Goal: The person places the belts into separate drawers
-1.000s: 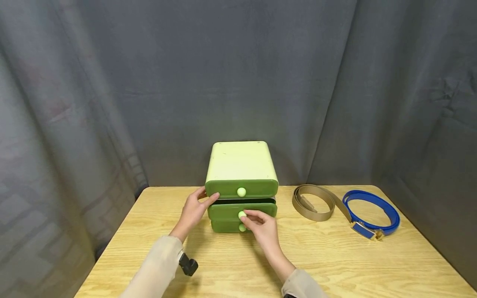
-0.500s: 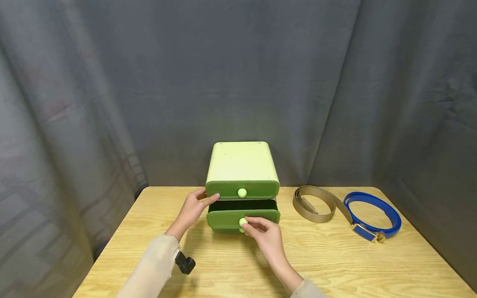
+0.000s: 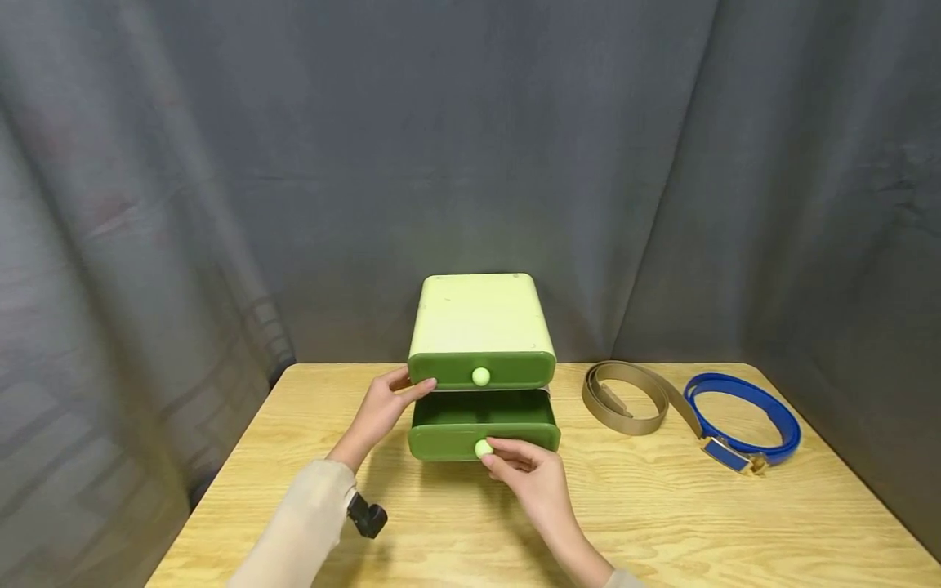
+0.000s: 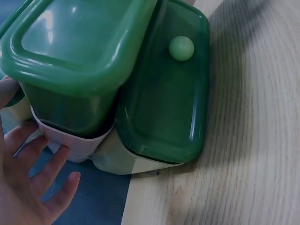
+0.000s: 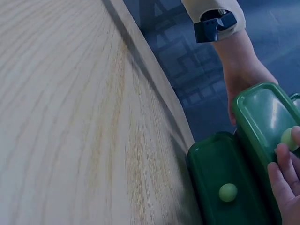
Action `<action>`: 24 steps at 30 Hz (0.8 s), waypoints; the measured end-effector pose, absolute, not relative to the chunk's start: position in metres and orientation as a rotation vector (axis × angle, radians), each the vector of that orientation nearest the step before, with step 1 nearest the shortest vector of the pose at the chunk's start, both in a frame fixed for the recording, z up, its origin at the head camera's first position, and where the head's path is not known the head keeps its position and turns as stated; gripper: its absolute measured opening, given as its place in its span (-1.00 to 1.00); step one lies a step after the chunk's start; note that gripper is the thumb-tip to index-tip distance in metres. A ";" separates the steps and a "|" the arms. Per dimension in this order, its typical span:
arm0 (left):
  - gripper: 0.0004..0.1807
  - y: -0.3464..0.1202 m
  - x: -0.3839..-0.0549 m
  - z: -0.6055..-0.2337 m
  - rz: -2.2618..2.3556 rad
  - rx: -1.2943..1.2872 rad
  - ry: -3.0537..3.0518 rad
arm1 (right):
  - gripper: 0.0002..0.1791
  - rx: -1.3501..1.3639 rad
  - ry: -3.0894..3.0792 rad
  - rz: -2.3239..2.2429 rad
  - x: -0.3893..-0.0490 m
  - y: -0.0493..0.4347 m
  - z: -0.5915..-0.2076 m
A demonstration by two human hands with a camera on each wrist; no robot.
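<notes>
A small cabinet with a pale green top (image 3: 481, 314) and dark green drawers stands on the table. My right hand (image 3: 540, 486) pinches the round light green knob (image 3: 482, 448) of the middle drawer (image 3: 441, 443), which is pulled well out. The part of its inside that shows is bare. Against the cabinet's left side rests my left hand (image 3: 378, 415), its thumb at the corner of the top drawer (image 3: 450, 371). Its other fingers lie spread along the side in the left wrist view. The bottom drawer (image 4: 164, 112) is pushed in, hidden under the middle one in the head view.
To the cabinet's right on the wooden table (image 3: 662, 523) lie a coiled brown belt (image 3: 623, 425) and a coiled blue belt (image 3: 790, 425) with a gold-edged buckle. A grey curtain (image 3: 470, 163) hangs behind the table and along its sides.
The right hand has drawn the middle drawer out toward me by its knob, from slightly ajar to wide, covering the bottom drawer. The left hand has stayed at the cabinet's side.
</notes>
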State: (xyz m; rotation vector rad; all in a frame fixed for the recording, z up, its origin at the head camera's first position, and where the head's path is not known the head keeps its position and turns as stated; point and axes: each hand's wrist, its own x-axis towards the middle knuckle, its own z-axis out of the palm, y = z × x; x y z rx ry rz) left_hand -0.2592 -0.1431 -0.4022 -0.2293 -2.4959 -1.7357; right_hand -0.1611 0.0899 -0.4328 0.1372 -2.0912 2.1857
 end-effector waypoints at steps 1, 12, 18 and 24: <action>-0.47 -0.142 -0.260 -0.402 -1.735 -0.236 -2.493 | -0.72 0.134 -2.090 2.189 -0.160 0.091 -0.432; -0.46 -0.142 -0.259 -0.405 -1.716 -0.227 -2.513 | -0.72 0.165 -2.073 2.224 -0.138 0.097 -0.428; -0.44 -0.142 -0.258 -0.406 -1.700 -0.222 -2.517 | -0.71 0.199 -2.083 2.259 -0.129 0.099 -0.435; -0.43 -0.142 -0.257 -0.406 -1.709 -0.229 -2.510 | -0.71 0.245 -2.061 2.285 -0.126 0.099 -0.439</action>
